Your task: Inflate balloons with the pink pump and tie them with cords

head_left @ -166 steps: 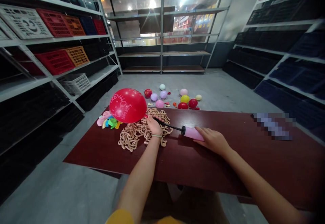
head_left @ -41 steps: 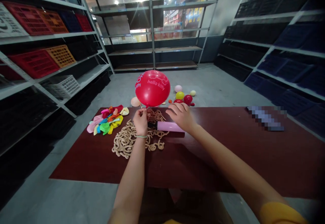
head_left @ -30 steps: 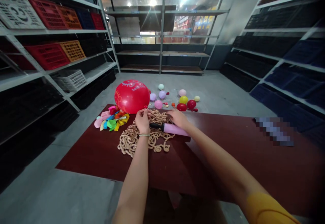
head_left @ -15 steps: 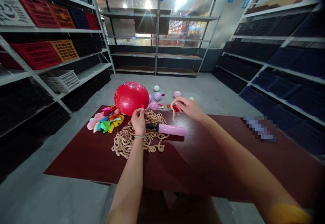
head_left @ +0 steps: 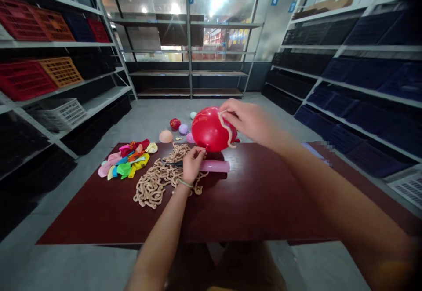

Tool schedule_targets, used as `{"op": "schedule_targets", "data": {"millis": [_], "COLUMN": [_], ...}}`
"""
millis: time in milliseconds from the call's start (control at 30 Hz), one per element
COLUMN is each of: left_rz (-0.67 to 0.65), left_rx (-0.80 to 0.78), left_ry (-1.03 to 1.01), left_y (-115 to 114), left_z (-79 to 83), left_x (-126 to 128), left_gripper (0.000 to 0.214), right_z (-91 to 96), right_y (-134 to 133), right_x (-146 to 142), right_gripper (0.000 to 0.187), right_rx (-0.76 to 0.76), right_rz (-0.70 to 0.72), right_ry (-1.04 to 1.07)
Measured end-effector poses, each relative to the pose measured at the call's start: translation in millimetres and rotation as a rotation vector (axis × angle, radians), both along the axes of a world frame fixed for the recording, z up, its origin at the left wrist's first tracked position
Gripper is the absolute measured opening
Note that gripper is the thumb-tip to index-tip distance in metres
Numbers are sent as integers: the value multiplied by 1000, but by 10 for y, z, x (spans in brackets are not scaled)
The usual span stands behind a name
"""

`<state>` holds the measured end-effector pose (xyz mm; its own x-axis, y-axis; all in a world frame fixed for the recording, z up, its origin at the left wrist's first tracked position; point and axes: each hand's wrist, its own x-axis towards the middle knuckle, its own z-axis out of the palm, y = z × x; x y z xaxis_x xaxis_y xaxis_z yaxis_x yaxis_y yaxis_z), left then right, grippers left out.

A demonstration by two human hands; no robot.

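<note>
Left hand point(head_left: 194, 164) pinched red balloon point(head_left: 209, 130) at neck; right hand point(head_left: 250, 121) gripped tan cord point(head_left: 225, 128) against it; seemingly tying step; next called for looping cord round neck.

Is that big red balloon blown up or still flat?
Blown up: the red balloon is round and swollen, its lower end at the left hand.

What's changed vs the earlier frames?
The right hand rose from beside the pump, took a tan strand from the tangled pile, and now holds it against the red balloon. The balloon has shifted right, above the pink hand pump. The left hand still pinches under the balloon. Pump and deflated balloons stayed put.
</note>
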<state>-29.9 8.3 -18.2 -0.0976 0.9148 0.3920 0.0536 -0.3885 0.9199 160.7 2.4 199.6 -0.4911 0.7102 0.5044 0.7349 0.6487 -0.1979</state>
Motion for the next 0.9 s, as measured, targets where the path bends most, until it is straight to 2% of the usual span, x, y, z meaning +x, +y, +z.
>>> {"op": "schedule_targets", "data": {"millis": [100,233,333,433,533,667,767,900], "left_rz": [-29,29,50,49,62,166,153,98], "left_rx": [-6,20,70,134,208,236,203,175], "left_ry": [127,221,236,277,335,326,295,267], "left_y": [-62,-95,-95,-92,-88,-78,-74,-79], "left_z": [-39,-73,-80,-72,-51,1,48,82], "left_x": [106,140,125,115,113,89,63,52], "left_gripper": [18,18,17,15,14,13,13,13], "right_z": [-58,-355,-627,-805,-860,-878,-929,-1015], "right_y": [108,262,320,338,333,307,268,206], "right_x": [-214,-444,-477,-400,-303,-224,-190,-173], "right_gripper": [23,22,20,21,20,21,21,21], "right_rx": [8,1,-74,-120,-95,-19,-16,-67], "right_rz": [-18,-111,-122,-88,-7,108,101,68], "right_ry": [-88,-177,-243,-249,-246,-321,-362,-274]}}
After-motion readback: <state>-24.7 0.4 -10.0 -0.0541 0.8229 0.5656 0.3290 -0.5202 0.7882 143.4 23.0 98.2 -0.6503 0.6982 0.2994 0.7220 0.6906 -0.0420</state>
